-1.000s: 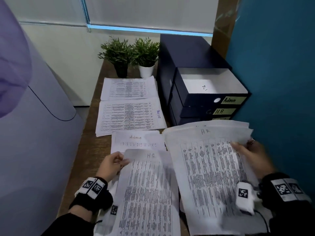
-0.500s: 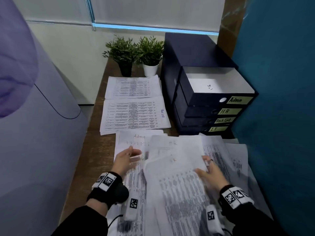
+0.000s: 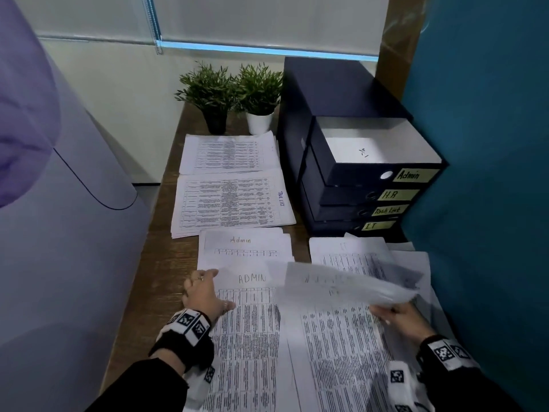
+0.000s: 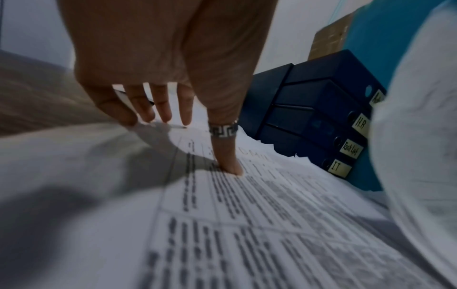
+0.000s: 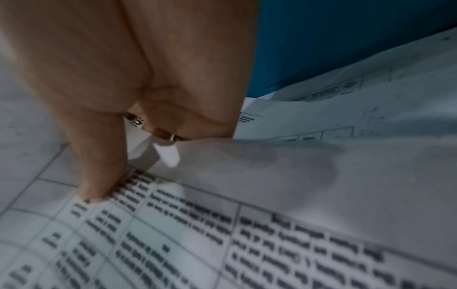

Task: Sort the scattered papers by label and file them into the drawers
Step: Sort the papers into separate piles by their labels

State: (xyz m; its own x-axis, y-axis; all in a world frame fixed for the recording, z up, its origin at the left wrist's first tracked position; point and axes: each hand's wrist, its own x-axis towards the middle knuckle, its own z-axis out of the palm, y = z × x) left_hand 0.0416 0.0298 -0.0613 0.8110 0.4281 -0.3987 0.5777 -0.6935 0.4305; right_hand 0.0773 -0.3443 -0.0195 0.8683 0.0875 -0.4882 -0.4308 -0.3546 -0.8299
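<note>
Printed sheets cover the near half of the wooden desk (image 3: 175,257). My left hand (image 3: 205,292) rests with straight fingers on the left edge of a sheet headed ADMIN (image 3: 252,295); in the left wrist view the left hand (image 4: 197,144) presses its thumb on the print. My right hand (image 3: 398,316) pinches a lifted, blurred sheet (image 3: 341,286), thumb on top and fingers curled beneath in the right wrist view (image 5: 138,162). Behind lie an Admin sheet (image 3: 243,242) and an IT sheet (image 3: 344,248). The top drawer (image 3: 356,173), labelled Admin, stands open with a paper inside.
The dark drawer unit (image 3: 341,93) also has shut drawers labelled H.R (image 3: 398,194), Task List and IT. A Task List stack (image 3: 231,203) and another stack (image 3: 228,153) lie further back. Two potted plants (image 3: 234,93) stand behind. A teal partition (image 3: 490,144) closes the right side.
My right hand has swung right with the lifted sheet, uncovering the ADMIN sheet. My left hand has settled flat on that sheet's left edge.
</note>
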